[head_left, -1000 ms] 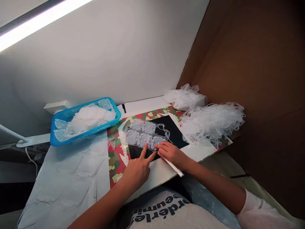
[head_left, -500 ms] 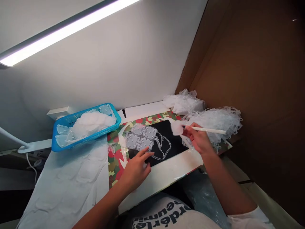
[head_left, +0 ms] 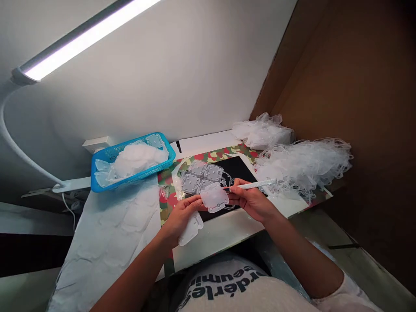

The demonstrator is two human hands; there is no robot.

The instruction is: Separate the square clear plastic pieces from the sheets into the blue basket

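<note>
Between my two hands is a frosted translucent plastic piece [head_left: 214,198] with notched edges. My left hand [head_left: 182,216] pinches its left edge. A second frosted piece [head_left: 191,229] hangs below the left palm, seemingly held by its lower fingers. In my right hand [head_left: 251,201] is a slim white pen-like tool [head_left: 253,185], its dark tip by the piece's upper right corner. Some right fingers lie at the piece's right edge. Beneath, a clear plastic sheet [head_left: 203,173] of similar dotted pieces rests on a black mat [head_left: 238,167], partly hidden by my hands.
A blue basket [head_left: 130,177] at left holds a heap of frosted pieces. Tangled clear plastic offcuts [head_left: 305,164] and another pile [head_left: 263,132] lie at right. A camouflage-patterned board [head_left: 165,173] lies under the mat. A lamp [head_left: 94,37] hangs above; a cardboard wall [head_left: 344,86] stands right.
My left hand has lifted off the sheet and now grips frosted pieces. My right hand has brought its piece and the tool left and down to meet it. The view has shifted slightly.
</note>
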